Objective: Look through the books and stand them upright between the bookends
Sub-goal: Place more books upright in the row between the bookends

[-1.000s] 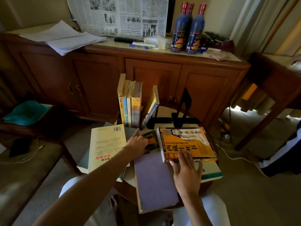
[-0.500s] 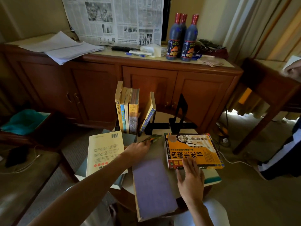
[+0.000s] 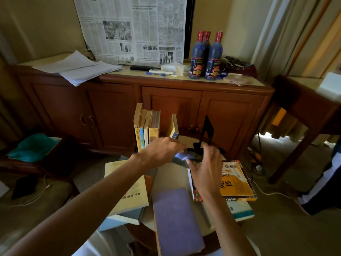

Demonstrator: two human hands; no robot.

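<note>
Above round table (image 3: 166, 174): both hands (image 3: 162, 150) (image 3: 206, 172) hold small glossy dark book (image 3: 182, 157).

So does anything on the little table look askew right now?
Yes. One book leans alone, apart from the upright row, with a gap between them. The purple book overhangs the table's near edge.

Ahead of me a long wooden sideboard (image 3: 144, 100) stood against a pale yellowish wall (image 3: 42, 24). A newspaper (image 3: 132, 28) leaned upright on its top, with loose papers (image 3: 77, 68) to the left and three dark bottles (image 3: 206, 56) to the right. Cream curtains (image 3: 287, 34) hung on my right, daylight glowing beneath a dark wooden side table (image 3: 302, 106). Beige carpet (image 3: 287, 233) covered the floor.
</note>
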